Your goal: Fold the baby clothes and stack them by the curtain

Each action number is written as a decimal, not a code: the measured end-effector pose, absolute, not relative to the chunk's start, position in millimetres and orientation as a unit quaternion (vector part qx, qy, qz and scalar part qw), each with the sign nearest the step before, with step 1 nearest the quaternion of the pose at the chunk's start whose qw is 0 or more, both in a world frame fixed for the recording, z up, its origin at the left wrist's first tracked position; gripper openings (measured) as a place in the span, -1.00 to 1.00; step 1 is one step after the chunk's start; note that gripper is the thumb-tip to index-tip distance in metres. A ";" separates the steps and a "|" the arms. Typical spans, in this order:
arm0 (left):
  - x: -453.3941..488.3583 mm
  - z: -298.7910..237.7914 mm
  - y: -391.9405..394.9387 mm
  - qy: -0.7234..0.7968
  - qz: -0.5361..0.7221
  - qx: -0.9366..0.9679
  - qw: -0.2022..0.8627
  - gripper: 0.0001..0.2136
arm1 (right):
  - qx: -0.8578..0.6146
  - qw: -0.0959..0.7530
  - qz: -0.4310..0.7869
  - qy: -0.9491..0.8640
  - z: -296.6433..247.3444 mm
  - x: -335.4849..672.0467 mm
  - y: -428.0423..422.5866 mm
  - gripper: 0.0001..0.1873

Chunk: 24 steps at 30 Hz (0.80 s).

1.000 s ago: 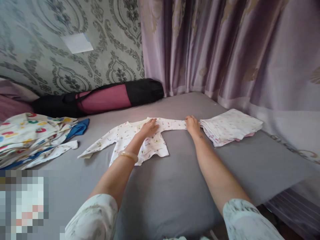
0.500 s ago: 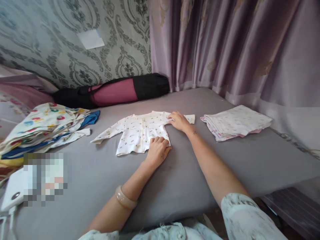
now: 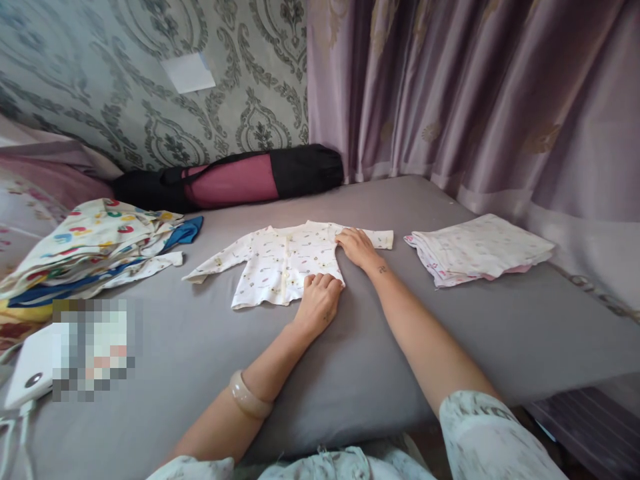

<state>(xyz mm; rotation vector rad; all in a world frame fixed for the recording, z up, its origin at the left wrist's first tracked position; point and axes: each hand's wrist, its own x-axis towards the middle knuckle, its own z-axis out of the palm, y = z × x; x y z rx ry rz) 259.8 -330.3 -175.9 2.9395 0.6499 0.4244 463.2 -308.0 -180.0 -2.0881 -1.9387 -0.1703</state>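
Observation:
A small white baby shirt (image 3: 270,263) with a fine print and a buttoned front lies spread on the grey bed sheet, both sleeves stretched out sideways. Its lower right corner is in the curled fingers of my left hand (image 3: 320,303), which wears a pale bangle on the wrist. Higher up, my right hand (image 3: 357,248) has its bent fingers on the shirt where the right sleeve meets the body. The cuff sticks out beyond that hand. My fingertips are partly hidden by the backs of my hands.
Right of the shirt sits a stack of folded white clothes (image 3: 483,247). A loose heap of patterned clothes (image 3: 110,233) lies at the left, with a white device (image 3: 37,367) and its cables in front. Along the wall rests a long black and maroon bag (image 3: 230,180); purple curtains (image 3: 425,87) hang behind.
The view has shifted slightly. My right hand lies a bit flatter on the sleeve joint, and my left hand stays at the lower corner. The shirt lies much as before.

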 end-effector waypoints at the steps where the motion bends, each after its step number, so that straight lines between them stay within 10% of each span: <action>1: 260.6 -176.7 -330.1 0.213 0.141 0.965 0.057 -0.71 | -0.726 0.143 -0.060 -0.670 -180.5 464.4 -307.4 -0.72; 24: 172.7 -165.3 -299.0 0.295 0.267 0.896 0.198 -0.76 | -0.745 0.118 -0.043 -0.655 -172.7 447.1 -307.0 -0.59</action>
